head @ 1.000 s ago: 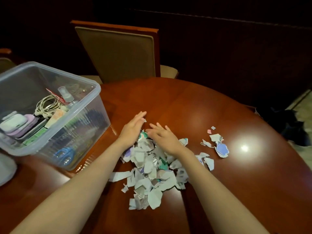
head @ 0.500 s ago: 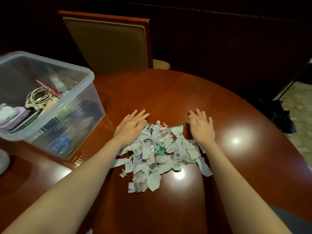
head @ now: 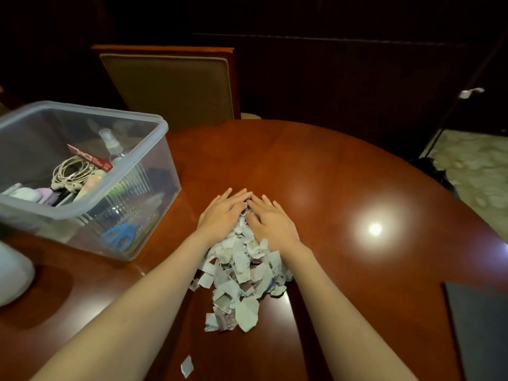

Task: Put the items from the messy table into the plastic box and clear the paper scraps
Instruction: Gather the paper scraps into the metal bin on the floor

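A heap of torn paper scraps [head: 242, 273] lies in the middle of the round wooden table [head: 330, 188]. My left hand [head: 222, 213] and my right hand [head: 270, 218] lie flat on the far end of the heap, fingers straight, fingertips nearly touching. Both press the scraps from above and from the sides. One stray scrap [head: 187, 366] lies alone near the front edge. The clear plastic box [head: 154, 171] stands at the left and holds a coiled white cable [head: 72, 171], a small spray bottle [head: 110, 143] and other small items.
A padded wooden chair [head: 170, 86] stands behind the table. A white rounded object [head: 12, 273] sits at the far left edge. A dark flat item [head: 478, 325] lies at the right front. Pale floor shows beyond the table at the right.
My right hand has swept in from the right and now meets my left hand over the heap. The scraps are bunched into a narrower, taller pile. The view has shifted too.
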### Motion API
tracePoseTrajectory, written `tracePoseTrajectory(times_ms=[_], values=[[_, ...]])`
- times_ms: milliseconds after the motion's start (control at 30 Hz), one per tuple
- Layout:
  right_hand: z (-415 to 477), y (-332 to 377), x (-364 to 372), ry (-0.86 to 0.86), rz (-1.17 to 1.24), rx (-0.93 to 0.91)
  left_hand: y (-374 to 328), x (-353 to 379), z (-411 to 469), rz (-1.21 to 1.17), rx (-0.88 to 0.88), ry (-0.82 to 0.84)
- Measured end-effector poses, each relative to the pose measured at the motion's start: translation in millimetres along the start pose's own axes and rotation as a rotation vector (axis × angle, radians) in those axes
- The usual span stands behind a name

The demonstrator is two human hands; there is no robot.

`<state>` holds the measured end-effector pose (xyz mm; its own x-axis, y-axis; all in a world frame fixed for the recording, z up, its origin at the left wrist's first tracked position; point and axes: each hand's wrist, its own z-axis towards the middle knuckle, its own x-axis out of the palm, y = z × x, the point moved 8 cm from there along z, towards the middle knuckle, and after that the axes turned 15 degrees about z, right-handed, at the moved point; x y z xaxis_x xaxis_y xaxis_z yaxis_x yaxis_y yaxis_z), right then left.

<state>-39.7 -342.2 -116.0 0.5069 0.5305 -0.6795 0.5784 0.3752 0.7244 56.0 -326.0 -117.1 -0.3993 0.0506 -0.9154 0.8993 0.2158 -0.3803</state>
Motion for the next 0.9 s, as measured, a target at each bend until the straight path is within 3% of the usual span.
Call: tracePoseTrajectory(times_ms=[333,667,900], values=[[-16,19,15,-0.066,-0.045,0.011,7,2,-19,0.08,0.154,0.011],[-69,47,51,-0.162,-0.087,0.019,19,4,-97,0.165,0.227,-0.033],[-93,50,42,-0.201,0.474,0.037,29,5,-145,0.142,0.251,-0.022]])
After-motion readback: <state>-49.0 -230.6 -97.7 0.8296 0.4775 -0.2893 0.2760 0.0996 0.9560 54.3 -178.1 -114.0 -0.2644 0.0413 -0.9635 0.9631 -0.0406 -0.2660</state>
